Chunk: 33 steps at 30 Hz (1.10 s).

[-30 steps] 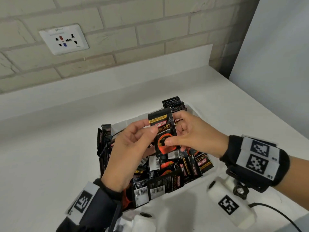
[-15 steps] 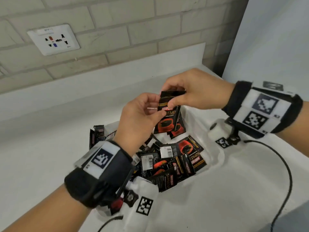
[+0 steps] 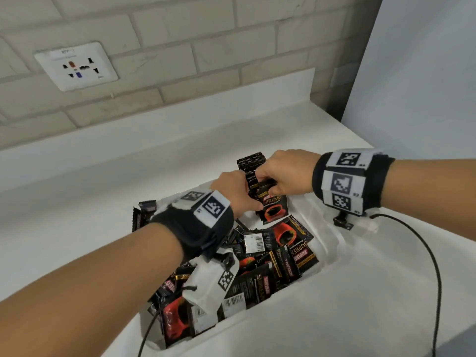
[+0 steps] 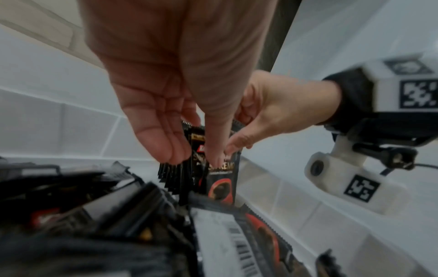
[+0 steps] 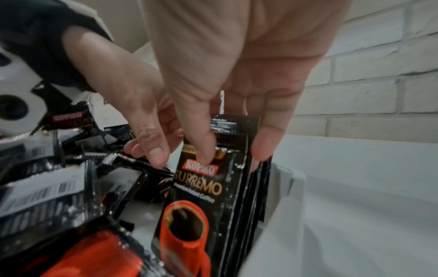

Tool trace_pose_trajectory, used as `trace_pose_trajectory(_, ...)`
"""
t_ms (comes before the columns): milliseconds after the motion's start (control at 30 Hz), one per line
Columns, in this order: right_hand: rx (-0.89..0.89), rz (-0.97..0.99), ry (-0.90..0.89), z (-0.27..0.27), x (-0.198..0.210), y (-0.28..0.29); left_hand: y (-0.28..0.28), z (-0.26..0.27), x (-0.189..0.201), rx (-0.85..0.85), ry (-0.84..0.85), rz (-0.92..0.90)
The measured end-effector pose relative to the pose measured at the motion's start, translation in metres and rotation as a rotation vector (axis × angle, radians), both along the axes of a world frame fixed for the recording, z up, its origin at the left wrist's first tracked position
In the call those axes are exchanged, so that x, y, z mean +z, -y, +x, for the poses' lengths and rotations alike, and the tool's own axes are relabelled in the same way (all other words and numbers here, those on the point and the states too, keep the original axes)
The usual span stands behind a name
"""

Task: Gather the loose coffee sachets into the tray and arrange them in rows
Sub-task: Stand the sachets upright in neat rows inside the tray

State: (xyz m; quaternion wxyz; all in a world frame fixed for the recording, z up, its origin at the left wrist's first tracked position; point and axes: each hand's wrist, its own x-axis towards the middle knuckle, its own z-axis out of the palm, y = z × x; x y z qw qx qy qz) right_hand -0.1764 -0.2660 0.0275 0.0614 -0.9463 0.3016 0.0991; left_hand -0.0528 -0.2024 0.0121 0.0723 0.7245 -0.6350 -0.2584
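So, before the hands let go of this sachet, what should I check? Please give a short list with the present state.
1. Front sachet stands upright against the row of standing sachets: ok.
2. Right hand pinches its top edge: ok.
3. Left hand steadies the row: ok.
4. Sachet's bottom rests on the tray floor: cannot tell, hidden.
5. Label faces forward: ok.
6. Other sachets arranged in rows: not ok, they lie in a loose heap.
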Motion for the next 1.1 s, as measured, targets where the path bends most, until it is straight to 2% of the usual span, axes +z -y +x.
trace_pose_trajectory(167,0.068,-0.099,-0.044,0.001,-0.003,0.000,0.011,-0.007,-0.009,0.006,0.057,0.121)
trace_pose_trajectory(300,0.055,-0.133,-0.035,-0.002,-0.007,0.000,0.015,-0.009,-0.014,0.045,0.052,0.180)
trace_pose_trajectory(433,-0.011,-0.080,0.047,-0.004,-0.005,0.005,0.021,-0.010,-0.020,0.085,0.016,0.226)
trace_pose_trajectory(667,-0.104,-0.039,0.171,-0.021,0.022,0.004,0.021,-0.010,-0.023,0.122,-0.058,0.255)
trace_pose_trajectory(900,0.010,0.310,-0.082,-0.036,0.008,-0.023,0.005,0.001,0.016,-0.015,0.025,0.264)
trace_pose_trajectory(1000,0.067,0.353,-0.175,-0.033,-0.003,-0.035,-0.006,0.012,0.038,0.000,0.040,0.205)
trace_pose_trajectory(1100,0.074,0.401,-0.185,-0.027,-0.011,-0.041,-0.026,0.024,0.056,0.002,-0.002,0.124)
